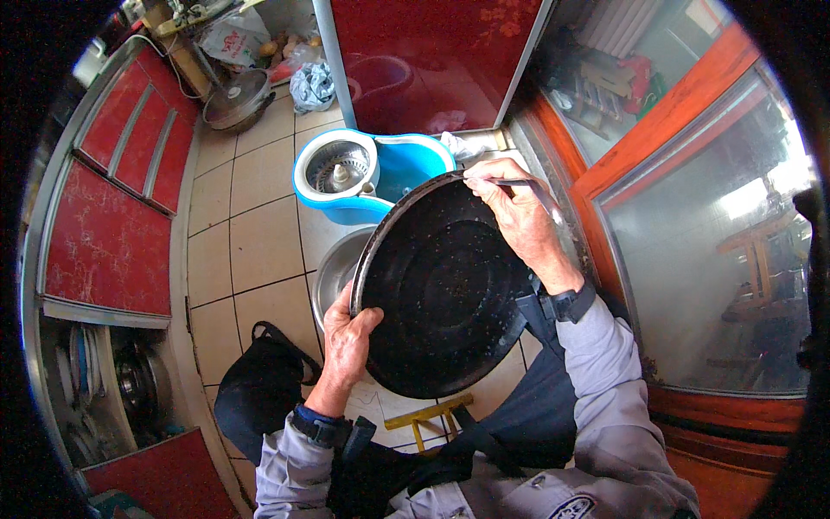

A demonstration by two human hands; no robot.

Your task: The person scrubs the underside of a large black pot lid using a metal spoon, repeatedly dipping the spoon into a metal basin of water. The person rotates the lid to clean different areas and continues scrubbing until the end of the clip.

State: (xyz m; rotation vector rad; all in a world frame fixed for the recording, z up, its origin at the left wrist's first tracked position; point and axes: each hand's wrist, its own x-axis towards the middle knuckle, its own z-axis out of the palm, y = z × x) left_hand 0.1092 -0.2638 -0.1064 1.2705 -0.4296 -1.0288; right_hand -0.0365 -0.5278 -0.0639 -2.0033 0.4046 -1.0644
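Observation:
A wide, round black metal pan [447,305] is tilted up in front of me, with faint rings and pale specks on its dark surface. My left hand [347,331] grips its left rim, thumb over the edge. At the upper rim, my right hand [519,211] holds a thin metal utensil [512,182]; one end meets the rim and the other extends past the hand. The utensil's exact kind is unclear. Partly hidden behind the pan is a stainless steel basin [334,269] on the floor.
A blue-and-white spin mop bucket [415,162] stands beyond the basin. Red cabinets [107,240] line the left side; a wood-framed glass door [700,259] bounds the right. Another lidded pan [237,100] and a crumpled plastic bag [312,87] lie farther back. A yellow stool frame [428,412] is below.

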